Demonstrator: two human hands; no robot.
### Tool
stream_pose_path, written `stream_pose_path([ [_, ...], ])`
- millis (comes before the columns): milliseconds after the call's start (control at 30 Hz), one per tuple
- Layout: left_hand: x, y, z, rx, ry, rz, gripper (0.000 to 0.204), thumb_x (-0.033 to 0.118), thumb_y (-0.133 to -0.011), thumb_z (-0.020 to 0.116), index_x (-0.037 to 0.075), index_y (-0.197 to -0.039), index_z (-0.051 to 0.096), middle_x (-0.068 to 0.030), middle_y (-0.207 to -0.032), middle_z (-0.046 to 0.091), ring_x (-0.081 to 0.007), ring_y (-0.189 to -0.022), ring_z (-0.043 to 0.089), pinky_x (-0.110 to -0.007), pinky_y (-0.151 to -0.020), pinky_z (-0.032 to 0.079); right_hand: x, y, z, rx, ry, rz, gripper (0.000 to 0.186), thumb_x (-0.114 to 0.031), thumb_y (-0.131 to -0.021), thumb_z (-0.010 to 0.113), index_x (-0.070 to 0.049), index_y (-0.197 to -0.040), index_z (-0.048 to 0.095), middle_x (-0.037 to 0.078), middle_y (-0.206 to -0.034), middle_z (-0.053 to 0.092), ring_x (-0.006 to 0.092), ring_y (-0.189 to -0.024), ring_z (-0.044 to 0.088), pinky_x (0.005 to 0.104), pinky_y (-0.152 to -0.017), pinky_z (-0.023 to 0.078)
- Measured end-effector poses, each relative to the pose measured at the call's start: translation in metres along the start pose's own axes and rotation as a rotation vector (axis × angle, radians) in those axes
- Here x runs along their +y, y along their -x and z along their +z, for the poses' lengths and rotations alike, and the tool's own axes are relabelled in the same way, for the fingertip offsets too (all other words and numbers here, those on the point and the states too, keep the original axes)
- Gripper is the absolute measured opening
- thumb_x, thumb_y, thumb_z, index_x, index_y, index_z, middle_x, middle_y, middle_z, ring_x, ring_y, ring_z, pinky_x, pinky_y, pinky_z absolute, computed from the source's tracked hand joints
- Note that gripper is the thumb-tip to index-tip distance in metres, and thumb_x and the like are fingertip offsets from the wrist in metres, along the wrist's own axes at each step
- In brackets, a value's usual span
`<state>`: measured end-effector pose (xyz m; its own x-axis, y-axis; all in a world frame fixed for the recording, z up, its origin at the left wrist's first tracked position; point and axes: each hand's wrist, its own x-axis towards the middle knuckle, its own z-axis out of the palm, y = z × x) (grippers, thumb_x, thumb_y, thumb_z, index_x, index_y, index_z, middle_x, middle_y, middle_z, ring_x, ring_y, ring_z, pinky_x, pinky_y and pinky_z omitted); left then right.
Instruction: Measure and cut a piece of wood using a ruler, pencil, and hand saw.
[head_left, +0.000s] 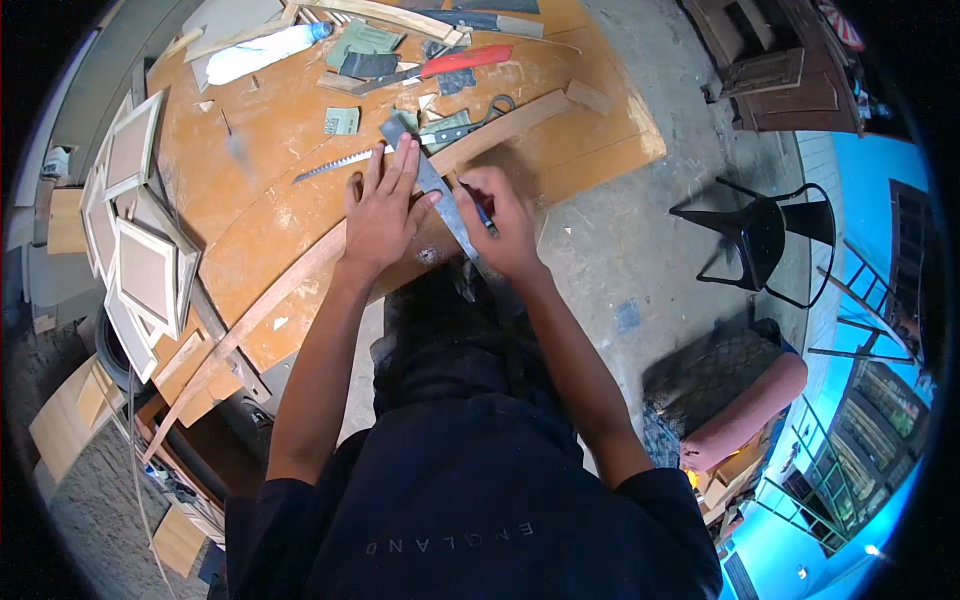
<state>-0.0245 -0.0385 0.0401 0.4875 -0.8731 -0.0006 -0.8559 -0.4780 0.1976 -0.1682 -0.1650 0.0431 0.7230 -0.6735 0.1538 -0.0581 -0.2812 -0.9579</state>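
A long wooden strip (290, 270) runs diagonally along the table's near edge. Across it lies a flat metal ruler (455, 222), its far end by the pieces of sandpaper and its near end over the edge. My left hand (383, 215) presses down on the strip and the ruler, fingers stretched out and thumb against the ruler. On the ruler's right side, my right hand (498, 222) is closed around a slim dark-blue pen or pencil (486, 214); its tip is hidden. Just beyond my hands are a saw blade (340, 164) and black-handled scissors (470, 128).
The wooden table (260, 190) holds a red-handled handsaw (465, 60), a plastic bottle (265, 52) and green sandpaper (341, 121). Framed panels (150, 270) are stacked at left. A black metal chair (760, 240) and a pink roll (745, 410) are at right.
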Motion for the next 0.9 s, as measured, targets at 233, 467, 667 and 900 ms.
stream_pose_path([
  [233, -0.001, 0.001, -0.003, -0.015, 0.033, 0.003, 0.073, 0.051, -0.099, 0.049, 0.015, -0.158, 0.028, -0.002, -0.165, 0.025, -0.0338, -0.148, 0.028, -0.053, -0.111, 0.027, 0.016, -0.024, 0.02, -0.059, -0.025, -0.099, 0.013, -0.007, -0.091, 0.069, -0.002, -0.101, 0.063, 0.011, -0.084, 0.067, 0.0182, -0.075, 0.068, 0.0302, -0.065, 0.052],
  [467, 0.0, 0.001, -0.004, -0.025, 0.023, -0.006, 0.072, 0.05, -0.099, 0.05, 0.014, -0.158, 0.028, -0.0019, -0.165, 0.025, -0.0336, -0.149, 0.027, -0.053, -0.112, 0.026, 0.018, -0.03, 0.023, -0.078, -0.019, -0.12, 0.012, -0.007, -0.091, 0.069, -0.003, -0.099, 0.063, 0.011, -0.084, 0.067, 0.0204, -0.074, 0.068, 0.0322, -0.065, 0.052],
  [667, 0.001, 0.0, -0.004, -0.028, 0.019, -0.011, 0.072, 0.049, -0.099, 0.05, 0.014, -0.158, 0.029, -0.002, -0.165, 0.026, -0.0332, -0.149, 0.027, -0.053, -0.112, 0.026, 0.016, -0.029, 0.02, -0.1, -0.032, -0.079, 0.013, -0.008, -0.09, 0.069, -0.002, -0.099, 0.063, 0.012, -0.086, 0.068, 0.021, -0.075, 0.068, 0.0327, -0.066, 0.052],
  [900, 0.002, 0.0, -0.004, -0.031, 0.032, -0.003, 0.074, 0.051, -0.099, 0.049, 0.014, -0.159, 0.027, -0.0021, -0.165, 0.025, -0.0334, -0.15, 0.025, -0.053, -0.112, 0.026, 0.019, -0.03, 0.019, -0.091, -0.02, -0.117, 0.013, -0.009, -0.091, 0.069, -0.003, -0.101, 0.063, 0.012, -0.085, 0.068, 0.02, -0.073, 0.066, 0.032, -0.064, 0.051],
])
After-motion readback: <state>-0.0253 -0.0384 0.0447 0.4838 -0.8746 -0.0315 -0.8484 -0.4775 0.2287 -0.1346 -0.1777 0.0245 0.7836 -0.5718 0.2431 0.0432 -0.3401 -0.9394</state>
